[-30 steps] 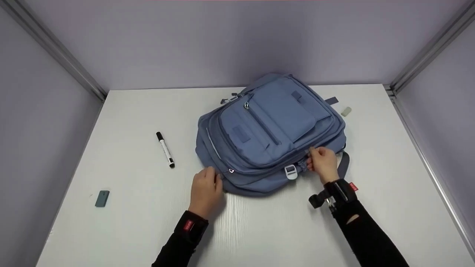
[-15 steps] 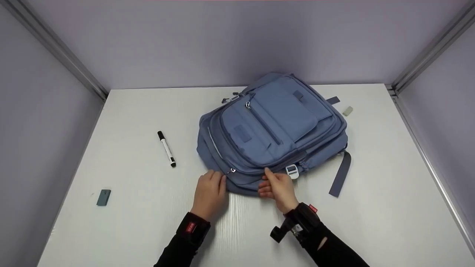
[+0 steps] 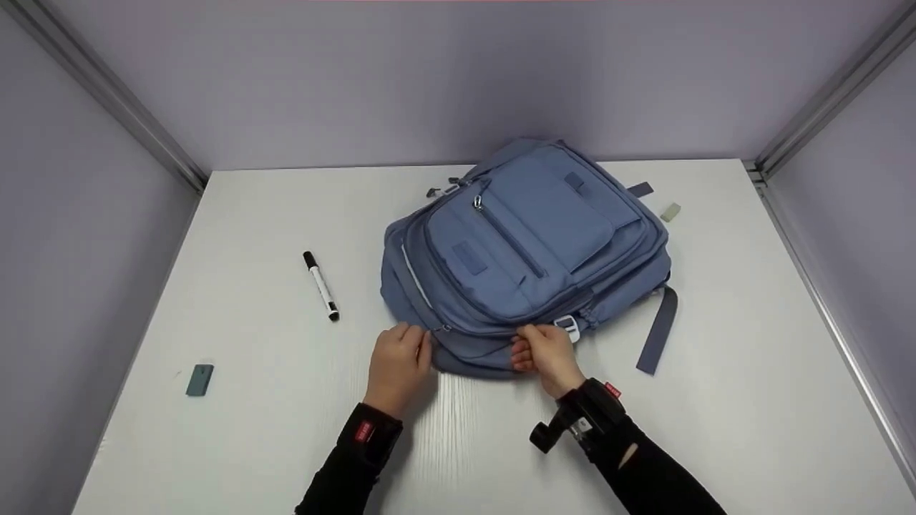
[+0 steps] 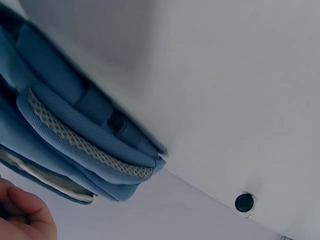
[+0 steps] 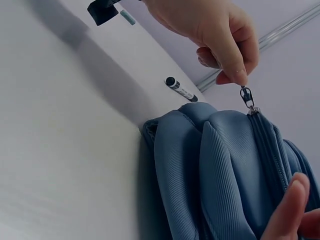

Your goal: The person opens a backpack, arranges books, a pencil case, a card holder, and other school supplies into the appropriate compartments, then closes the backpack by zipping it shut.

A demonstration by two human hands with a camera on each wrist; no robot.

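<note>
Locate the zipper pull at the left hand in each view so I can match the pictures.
Head: just below centre, small, beside the left hand; zipper pull.
Left wrist: the pull is not visible.
Right wrist: upper right, pinched by the left hand's fingers; zipper pull.
Shared landmark: the blue backpack, central in head, far left in left wrist, lower right in right wrist.

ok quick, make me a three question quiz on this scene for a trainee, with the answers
1. What does the left hand pinch? a) strap end b) zipper pull c) pale block
2. True or false: in the head view, the marker lies left of the backpack.
3. Fill in: the white buckle sits nearer the ____ hand.

Key: 1 b; 2 true; 3 right hand.
</note>
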